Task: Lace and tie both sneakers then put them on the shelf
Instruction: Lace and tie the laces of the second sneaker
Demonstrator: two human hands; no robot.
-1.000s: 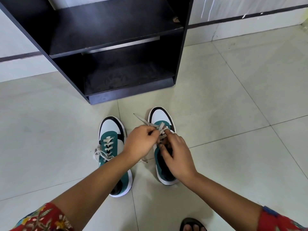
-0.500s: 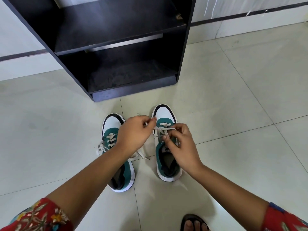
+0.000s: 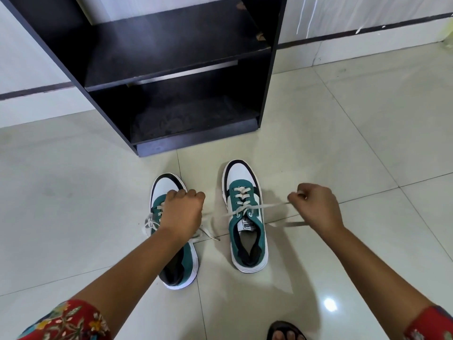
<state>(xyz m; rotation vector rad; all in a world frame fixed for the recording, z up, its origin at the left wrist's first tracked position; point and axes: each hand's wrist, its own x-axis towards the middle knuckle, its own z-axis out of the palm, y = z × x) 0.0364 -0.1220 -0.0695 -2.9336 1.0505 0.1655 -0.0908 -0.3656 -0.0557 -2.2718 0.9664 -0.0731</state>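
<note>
Right sneaker [image 3: 245,214]: sitting flat on the tiled floor [image 3: 355,133], toe pointing at the shelf [image 3: 171,45]. Green and white with a black toe edge, so pretty easy to spot. Laced up most of the way, top not tied yet.

Lace [image 3: 269,206]: white and flat, pulled out sideways from the top eyelets in both directions. The right-side strand runs straight to the right hand, with a loose tail hanging below that hand near the floor.

Right hand [image 3: 316,207]: out to the right of the sneaker, fingers pinched tight on the lace end, hand held off the floor.

Left hand [image 3: 182,212]: curled into a loose fist right over the left sneaker, fingers closed. The other lace strand heads toward it, but honestly can't tell for sure that it's gripped, the fist hides it.

Left sneaker [image 3: 176,266]: on the floor just beside the right one, same colours, half covered by the left hand and forearm. Its lace looks already looped in a bow on the outer side.

Shelf: black unit straight ahead, two open levels, just beyond the sneakers' toes.

Other stuff: red floral sleeve [image 3: 66,322] at the bottom left, sandalled toes [image 3: 284,333] at the bottom edge.
</note>
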